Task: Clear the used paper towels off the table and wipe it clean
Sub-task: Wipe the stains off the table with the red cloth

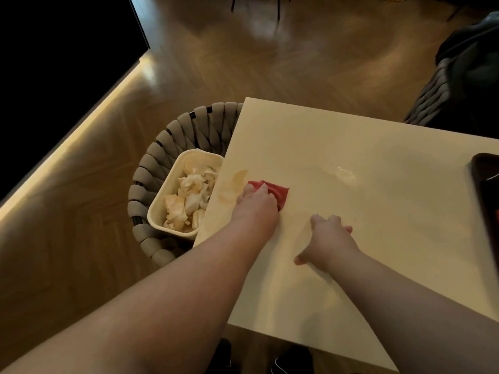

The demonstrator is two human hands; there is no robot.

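My left hand (pixel 256 202) presses flat on a red cloth (pixel 279 194) near the left edge of the cream table (pixel 351 147). A brownish smear (pixel 233 184) lies on the table just left of the cloth. My right hand (pixel 328 238) rests on the table with fingers spread, holding nothing. Crumpled used paper towels (pixel 189 199) fill a cream bin (pixel 166 201) that sits on a woven chair beside the table's left edge.
The woven grey chair (pixel 189 130) stands against the table's left side. A dark tray or device (pixel 486 190) lies at the table's right edge. A wet glossy patch (pixel 343 174) shows mid-table. Another woven chair (pixel 442 85) with dark fabric stands at the far right.
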